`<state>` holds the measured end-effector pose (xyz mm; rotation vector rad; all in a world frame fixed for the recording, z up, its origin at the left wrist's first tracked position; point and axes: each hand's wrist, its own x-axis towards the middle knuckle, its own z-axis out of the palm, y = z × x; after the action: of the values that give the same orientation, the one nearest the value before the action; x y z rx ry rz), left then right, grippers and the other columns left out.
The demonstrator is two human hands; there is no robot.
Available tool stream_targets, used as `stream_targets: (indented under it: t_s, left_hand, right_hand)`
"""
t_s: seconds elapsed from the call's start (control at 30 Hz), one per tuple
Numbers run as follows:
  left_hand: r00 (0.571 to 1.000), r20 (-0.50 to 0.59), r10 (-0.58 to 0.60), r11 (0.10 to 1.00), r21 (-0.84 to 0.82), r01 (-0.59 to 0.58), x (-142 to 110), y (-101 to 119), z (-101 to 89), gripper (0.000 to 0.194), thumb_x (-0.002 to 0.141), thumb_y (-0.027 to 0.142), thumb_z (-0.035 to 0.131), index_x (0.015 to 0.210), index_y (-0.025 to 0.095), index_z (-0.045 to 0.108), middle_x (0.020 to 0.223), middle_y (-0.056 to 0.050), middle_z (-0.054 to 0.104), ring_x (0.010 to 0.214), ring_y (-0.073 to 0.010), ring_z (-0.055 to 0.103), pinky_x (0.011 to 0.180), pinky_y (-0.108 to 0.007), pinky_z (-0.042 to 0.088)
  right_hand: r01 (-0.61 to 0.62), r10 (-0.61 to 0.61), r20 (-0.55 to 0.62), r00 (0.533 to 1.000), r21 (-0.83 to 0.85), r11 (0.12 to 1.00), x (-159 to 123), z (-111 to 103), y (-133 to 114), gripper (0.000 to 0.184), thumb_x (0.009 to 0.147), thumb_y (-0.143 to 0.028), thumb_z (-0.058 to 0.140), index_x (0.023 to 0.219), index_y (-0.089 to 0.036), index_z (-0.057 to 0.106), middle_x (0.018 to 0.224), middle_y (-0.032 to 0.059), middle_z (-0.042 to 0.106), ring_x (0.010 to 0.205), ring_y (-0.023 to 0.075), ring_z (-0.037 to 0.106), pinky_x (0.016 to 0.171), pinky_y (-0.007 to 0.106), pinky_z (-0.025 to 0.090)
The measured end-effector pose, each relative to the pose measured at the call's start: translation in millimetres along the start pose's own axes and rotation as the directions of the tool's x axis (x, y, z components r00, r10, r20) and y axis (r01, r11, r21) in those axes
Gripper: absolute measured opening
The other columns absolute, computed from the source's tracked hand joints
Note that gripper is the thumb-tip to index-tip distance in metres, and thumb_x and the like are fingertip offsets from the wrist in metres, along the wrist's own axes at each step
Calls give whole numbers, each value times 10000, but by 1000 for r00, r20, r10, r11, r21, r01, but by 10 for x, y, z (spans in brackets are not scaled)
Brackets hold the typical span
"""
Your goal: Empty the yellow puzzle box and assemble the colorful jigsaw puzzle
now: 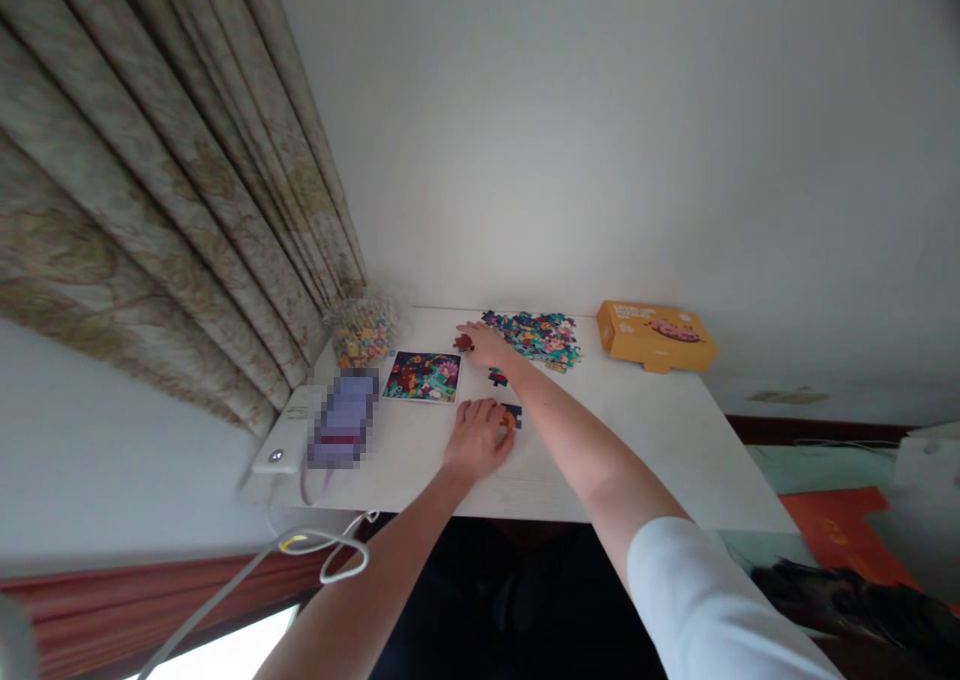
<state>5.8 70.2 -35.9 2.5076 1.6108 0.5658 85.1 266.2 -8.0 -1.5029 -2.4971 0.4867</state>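
My 2 hands are apart, and I cannot tell if either is clamped. The right hand (489, 346) touches a dark red jigsaw piece (463, 342) at its 9 o'clock; the left hand (476, 440) touches an orange jigsaw piece (510, 420) at its 3 o'clock.

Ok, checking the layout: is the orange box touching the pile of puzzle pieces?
No, the orange box sits apart, to the right of the pile of puzzle pieces.

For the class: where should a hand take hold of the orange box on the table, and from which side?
Grip the orange box across its narrower width at the right-hand end, coming from above. It lies flat and is shallow, so the edges are easiest to span, and that end stands away from the jigsaw pieces.
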Motion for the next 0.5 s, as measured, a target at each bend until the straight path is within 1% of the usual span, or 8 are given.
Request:
stream_targets:
  t_s: [0.03, 0.1, 0.2, 0.27, 0.33, 0.37, 0.43, 0.5]
  left_hand:
    - [1000, 2, -4, 1000, -6, 4, 1, 0, 1, 333, 945, 336, 618, 1241, 184, 632, 1259, -141, 645, 1188, -319, 590, 1118, -546, 399]
    - [1000, 3, -13, 1000, -17, 13, 3, 3, -1, 313, 949, 330, 609, 1230, 195, 636, 1260, -133, 647, 1194, -313, 590, 1128, -542, 394]
    - [1000, 14, -19, 999, -30, 20, 3, 12, -9, 292, 956, 324, 597, 1223, 213, 640, 1274, -126, 648, 1213, -307, 589, 1144, -543, 382]
    - [999, 29, -18, 999, -30, 19, 3, 15, -16, 292, 951, 320, 603, 1219, 211, 642, 1279, -129, 648, 1214, -310, 592, 1142, -547, 383]
    - [999, 34, -16, 999, -28, 17, 4, 16, -23, 297, 946, 317, 610, 1217, 199, 643, 1279, -136, 649, 1206, -314, 595, 1136, -549, 390]
    - [999, 32, -17, 999, -27, 18, 4, 15, -25, 296, 945, 317, 611, 1213, 196, 643, 1277, -137, 650, 1202, -314, 597, 1134, -547, 392]
    - [1000, 20, -19, 999, -28, 19, 4, 12, -27, 293, 947, 317, 611, 1211, 193, 642, 1270, -135, 654, 1196, -310, 599, 1132, -541, 395]
    - [1000, 4, -17, 1000, -26, 17, 3, 6, -22, 301, 947, 316, 613, 1222, 196, 636, 1267, -131, 658, 1191, -307, 602, 1128, -537, 401]
  right_hand:
    - [-14, 15, 29, 999, -13, 1000, 80, 0, 7, 612, 871, -178, 688, 1465, -268, 571, 1542, 79, 554, 1416, 302, 498, 1144, 449, 427]
    - [-18, 18, 43, 999, -7, 1000, 194, 2, 38, 553, 868, -200, 695, 1412, -269, 622, 1470, 87, 619, 1363, 317, 547, 1129, 459, 437]
    - [-20, 20, 12, 1000, 34, 999, 287, 14, 83, 517, 813, -210, 754, 1324, -246, 683, 1406, 122, 658, 1346, 347, 554, 1122, 478, 432]
    - [-39, 40, -12, 999, 87, 995, 323, 31, 101, 453, 764, -200, 798, 1212, -207, 737, 1333, 155, 692, 1289, 358, 596, 1083, 465, 461]
    - [-64, 69, -26, 997, 168, 984, 346, 52, 118, 342, 720, -192, 836, 1056, -174, 775, 1181, 165, 751, 1130, 338, 684, 987, 423, 518]
    - [-75, 84, -33, 996, 218, 973, 352, 60, 128, 282, 707, -190, 847, 981, -168, 780, 1079, 152, 776, 1027, 314, 716, 924, 394, 541]
    - [-91, 116, -56, 992, 324, 942, 351, 62, 158, 157, 715, -200, 845, 850, -171, 769, 876, 107, 788, 844, 259, 733, 808, 341, 558]
    - [-95, 152, -101, 983, 428, 899, 328, 33, 204, 92, 762, -242, 811, 760, -181, 743, 756, 73, 770, 747, 221, 722, 744, 311, 555]
